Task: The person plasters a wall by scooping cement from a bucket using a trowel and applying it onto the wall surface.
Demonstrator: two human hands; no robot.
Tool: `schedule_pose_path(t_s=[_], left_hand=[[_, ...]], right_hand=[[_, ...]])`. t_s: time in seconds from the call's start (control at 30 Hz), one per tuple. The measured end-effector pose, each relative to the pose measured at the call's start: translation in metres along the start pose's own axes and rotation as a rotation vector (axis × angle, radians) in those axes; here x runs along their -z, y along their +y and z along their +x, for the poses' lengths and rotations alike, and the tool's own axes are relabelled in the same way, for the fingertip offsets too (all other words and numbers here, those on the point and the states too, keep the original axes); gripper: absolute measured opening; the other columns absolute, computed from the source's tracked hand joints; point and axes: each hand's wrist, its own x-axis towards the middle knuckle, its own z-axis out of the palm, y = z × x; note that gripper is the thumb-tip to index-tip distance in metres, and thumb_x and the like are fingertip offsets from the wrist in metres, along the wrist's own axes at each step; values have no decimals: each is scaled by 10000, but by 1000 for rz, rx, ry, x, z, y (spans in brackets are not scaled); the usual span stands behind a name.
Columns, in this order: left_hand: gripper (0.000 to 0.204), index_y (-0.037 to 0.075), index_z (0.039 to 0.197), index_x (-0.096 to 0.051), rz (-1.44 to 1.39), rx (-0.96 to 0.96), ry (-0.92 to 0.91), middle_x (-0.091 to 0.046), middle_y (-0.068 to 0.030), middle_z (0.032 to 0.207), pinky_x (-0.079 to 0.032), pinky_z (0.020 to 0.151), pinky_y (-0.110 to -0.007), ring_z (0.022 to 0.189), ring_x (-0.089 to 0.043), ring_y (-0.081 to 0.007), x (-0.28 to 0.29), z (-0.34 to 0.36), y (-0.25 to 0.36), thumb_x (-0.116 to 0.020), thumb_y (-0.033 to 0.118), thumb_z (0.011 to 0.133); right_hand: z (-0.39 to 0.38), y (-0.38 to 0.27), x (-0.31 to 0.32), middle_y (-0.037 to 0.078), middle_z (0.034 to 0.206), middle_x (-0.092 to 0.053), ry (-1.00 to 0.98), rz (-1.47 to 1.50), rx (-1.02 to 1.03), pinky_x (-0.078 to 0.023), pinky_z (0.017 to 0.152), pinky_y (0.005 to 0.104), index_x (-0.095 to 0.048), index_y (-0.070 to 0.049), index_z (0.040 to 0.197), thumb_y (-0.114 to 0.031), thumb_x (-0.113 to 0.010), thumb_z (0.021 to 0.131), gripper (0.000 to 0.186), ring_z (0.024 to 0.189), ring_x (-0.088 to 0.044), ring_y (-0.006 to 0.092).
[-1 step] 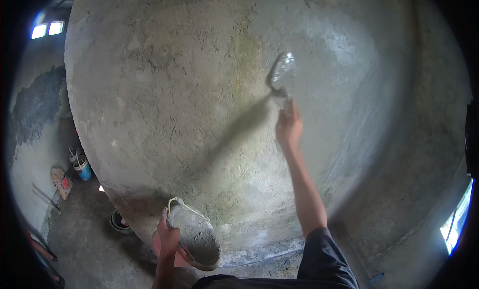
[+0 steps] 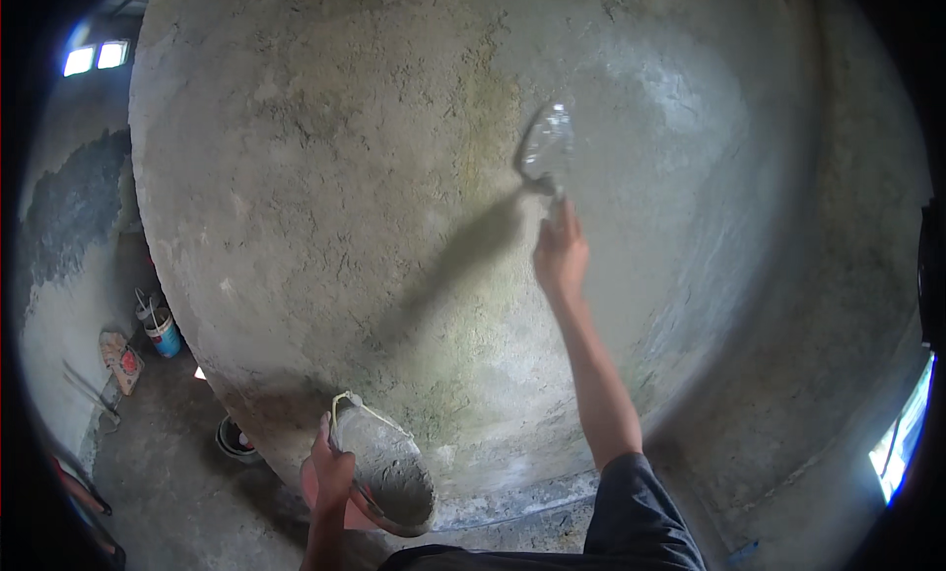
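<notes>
My right hand (image 2: pixel 562 258) grips the handle of a pointed metal trowel (image 2: pixel 549 142). Its shiny blade lies on or close to the rough grey plastered wall (image 2: pixel 335 177), at the border of a smoother, wetter patch (image 2: pixel 650 157); whether it touches I cannot tell. Low in the view, my left hand (image 2: pixel 332 470) is closed round the rim of a reddish bucket (image 2: pixel 357 515), which leans toward the wall. Grey wet mortar (image 2: pixel 399 482) lies inside, and a pale cord handle (image 2: pixel 379 413) loops over its top.
At the left, a blue and white bucket (image 2: pixel 163 333) stands by a crumpled sack (image 2: pixel 121 362) on the concrete floor (image 2: pixel 177 453). A dark tub (image 2: pixel 236 440) sits near the wall's foot. Part of another person's leg (image 2: pixel 84 490) shows at the lower left edge.
My right hand and the trowel have shifted slightly left along the wall, their shadow with them. The left hand and the bucket hold nearly the same place.
</notes>
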Motion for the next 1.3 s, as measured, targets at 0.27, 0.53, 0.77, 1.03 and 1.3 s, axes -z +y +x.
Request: schedule_pose_path(t_s=[0.27,0.53,0.77,1.03,1.3], left_hand=[[737,-95,1430,-382,-80,-7,-37,-564,-187,1310,-348,1082,-303,1260,-506,-226,9,3,-25,-421,-114,694],[739,-90,1441,-367,-98,18,-78,-550,-200,1331,-341,1085,-294,1274,-504,-243,0,8,-6,-419,-128,704],[726,-78,1434,-383,-1,-67,-59,-566,-190,1326,-360,1083,-314,1271,-518,-249,6,-9,0,-415,-146,711],[765,34,1469,-402,88,-24,-129,-587,-170,1335,-392,1068,-337,1266,-540,-268,-10,-2,20,-462,-122,722],[858,42,1467,-439,-186,21,-410,-594,-26,1253,-450,750,-195,881,-536,-60,-15,37,57,-455,-161,634]], right_hand=[[-40,-21,-8,262,1063,-644,-89,89,269,-596,505,434,-397,-71,1463,-47,-587,893,601,640,-673,332],[-12,-1,-12,233,1067,-646,-237,-33,203,-579,465,366,-406,-100,1469,-44,-579,889,608,610,-640,268],[23,-28,20,275,1049,-645,130,130,347,-580,529,446,-436,-55,1442,-49,-572,898,561,711,-680,379],[-99,-25,33,206,996,-652,-488,135,286,-535,703,456,-502,-68,1365,-99,-652,846,541,819,-649,423],[-300,-11,151,195,881,-650,-739,242,-756,-501,736,354,-616,47,1155,-85,-629,867,318,771,-641,262]])
